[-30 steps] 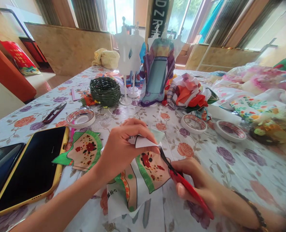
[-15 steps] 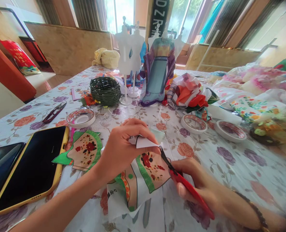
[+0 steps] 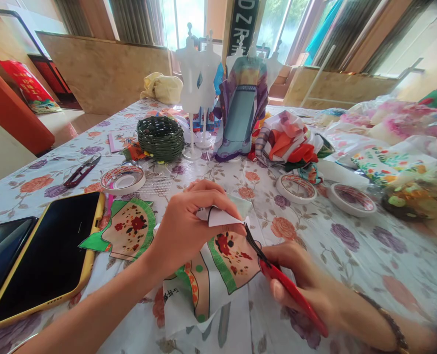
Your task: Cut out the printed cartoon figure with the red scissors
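Near the centre, my left hand [image 3: 192, 221] pinches the upper edge of a white printed fabric sheet [image 3: 218, 268], which shows a peach piece with a green border and red flowers. Dark-bladed scissors with red handles [image 3: 292, 290] are gripped in my right hand [image 3: 303, 275]. Their blade tips touch the sheet beside my left fingertips. To the left of my left wrist lies a cut-out fabric piece [image 3: 133, 228], peach with a green border and green points. My left hand covers part of the sheet.
A yellow-cased phone [image 3: 48, 255] and small snips [image 3: 82, 171] lie left. Tape rolls [image 3: 123, 178] [image 3: 297, 189] [image 3: 352, 199] flank my hands. Behind stand a dark basket [image 3: 160, 138], white mannequins [image 3: 190, 78] and a dressed one [image 3: 240, 113]. Plastic bags [image 3: 398, 157] are at right.
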Tool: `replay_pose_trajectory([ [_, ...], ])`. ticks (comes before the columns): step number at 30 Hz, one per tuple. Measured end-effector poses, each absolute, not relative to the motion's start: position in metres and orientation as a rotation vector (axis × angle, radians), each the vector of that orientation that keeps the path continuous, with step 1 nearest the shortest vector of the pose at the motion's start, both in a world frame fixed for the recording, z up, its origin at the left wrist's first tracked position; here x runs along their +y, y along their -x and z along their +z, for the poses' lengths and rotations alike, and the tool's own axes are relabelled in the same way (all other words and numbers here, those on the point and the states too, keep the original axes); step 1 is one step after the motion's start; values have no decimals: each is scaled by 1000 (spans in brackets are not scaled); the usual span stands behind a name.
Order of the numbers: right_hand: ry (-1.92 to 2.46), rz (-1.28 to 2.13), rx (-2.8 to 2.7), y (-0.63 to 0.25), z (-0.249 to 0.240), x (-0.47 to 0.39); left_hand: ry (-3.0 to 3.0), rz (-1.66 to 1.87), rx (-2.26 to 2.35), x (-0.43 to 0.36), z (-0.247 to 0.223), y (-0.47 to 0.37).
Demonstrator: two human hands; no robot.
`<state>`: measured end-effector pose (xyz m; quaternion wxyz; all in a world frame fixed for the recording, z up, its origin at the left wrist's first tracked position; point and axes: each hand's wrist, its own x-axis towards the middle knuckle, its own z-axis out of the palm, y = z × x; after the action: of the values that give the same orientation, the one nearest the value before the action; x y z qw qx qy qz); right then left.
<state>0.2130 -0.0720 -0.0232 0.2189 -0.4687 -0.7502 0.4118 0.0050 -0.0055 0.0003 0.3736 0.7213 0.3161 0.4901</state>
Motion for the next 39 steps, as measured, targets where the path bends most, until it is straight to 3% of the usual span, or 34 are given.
replay_pose_trajectory([
  [10,1244,1286,-2025,-213,-29,-70,-1830,1263,807,-4,-1,-5],
  [22,1262,999,-1774,-211,-30,-63,-1853,1174,904,-2,-1,-4],
  [30,1114,1124,-1462,-212,-36,-44,-1936,1111,1030,3,-7,-5],
  [39,1201,1016,-1558,-216,-49,-30,-2411,1086,1156,1,-14,-3],
])
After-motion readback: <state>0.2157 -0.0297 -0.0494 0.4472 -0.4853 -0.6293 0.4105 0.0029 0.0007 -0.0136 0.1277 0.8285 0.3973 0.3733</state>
